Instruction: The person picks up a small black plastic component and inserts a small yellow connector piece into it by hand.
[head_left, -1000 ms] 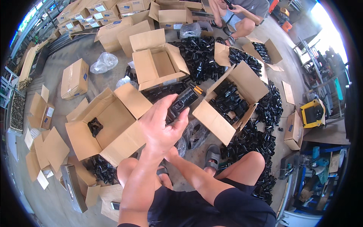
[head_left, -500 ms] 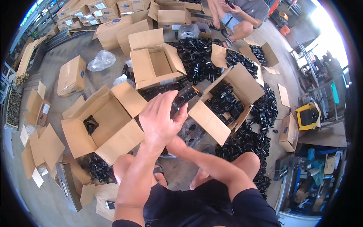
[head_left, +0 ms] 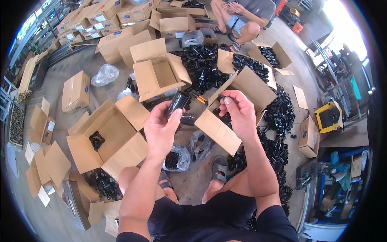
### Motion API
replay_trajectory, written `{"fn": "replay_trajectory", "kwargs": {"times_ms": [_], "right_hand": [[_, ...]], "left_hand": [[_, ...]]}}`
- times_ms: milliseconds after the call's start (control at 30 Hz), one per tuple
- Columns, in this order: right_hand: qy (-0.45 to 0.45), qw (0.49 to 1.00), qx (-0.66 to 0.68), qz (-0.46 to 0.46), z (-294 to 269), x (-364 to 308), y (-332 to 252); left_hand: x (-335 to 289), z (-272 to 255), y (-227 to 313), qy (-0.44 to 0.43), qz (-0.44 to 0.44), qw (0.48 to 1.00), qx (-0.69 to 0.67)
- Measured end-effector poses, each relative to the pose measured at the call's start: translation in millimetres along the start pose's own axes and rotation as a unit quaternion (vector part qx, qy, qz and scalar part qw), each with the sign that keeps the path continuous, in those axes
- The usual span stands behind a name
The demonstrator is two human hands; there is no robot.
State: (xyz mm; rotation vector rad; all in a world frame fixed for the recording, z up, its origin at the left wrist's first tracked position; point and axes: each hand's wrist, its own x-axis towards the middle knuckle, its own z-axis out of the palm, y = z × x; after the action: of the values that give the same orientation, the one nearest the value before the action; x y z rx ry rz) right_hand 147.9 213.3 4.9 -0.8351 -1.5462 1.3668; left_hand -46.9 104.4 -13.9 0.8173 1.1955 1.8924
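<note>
A glossy black plastic part [head_left: 178, 101], roughly tube-shaped, is held upright and tilted in my left hand [head_left: 160, 127], its fingers wrapped round it. To the right, my right hand [head_left: 240, 115] pinches a small dark piece [head_left: 221, 96] between thumb and fingertips, in front of an open carton [head_left: 219, 129] holding black parts. The piece's exact kind is too small to make out. Between my feet lie a clear plastic bag [head_left: 183, 155] with small black pieces and another crumpled bag [head_left: 198, 146]. An orange-and-black handled tool [head_left: 199, 99] rests just beyond my hands.
At my left stands an open carton [head_left: 119, 125] with a few black parts inside. Another open carton [head_left: 155, 76] is ahead. Heaps of black parts [head_left: 203, 66] cover the floor ahead and right. A seated person [head_left: 246, 24] works at the far side. Stacked cartons [head_left: 100, 16] stand at the back left.
My right hand has risen from low behind my left wrist and now holds a small dark piece up at the right. My left hand has turned and lowered slightly, still gripping the black part.
</note>
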Motion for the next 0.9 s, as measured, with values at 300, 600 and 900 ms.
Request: {"fn": "replay_trajectory", "kwargs": {"times_ms": [300,600,900], "right_hand": [[-0.019,0.997,0.066,-0.024,5.1,-10.9,-20.3],[-0.031,0.956,-0.186,-0.224,21.6,-23.6,-15.6],[-0.044,0.917,-0.268,-0.294,32.0,-21.9,-4.5]], "left_hand": [[-7.9,1.6,-7.6,0.019,0.304,0.856,0.418],[-5.2,15.1,-8.2,-0.005,0.374,0.766,0.522],[-8.6,13.6,-13.7,-0.016,0.383,0.756,0.531]]}}
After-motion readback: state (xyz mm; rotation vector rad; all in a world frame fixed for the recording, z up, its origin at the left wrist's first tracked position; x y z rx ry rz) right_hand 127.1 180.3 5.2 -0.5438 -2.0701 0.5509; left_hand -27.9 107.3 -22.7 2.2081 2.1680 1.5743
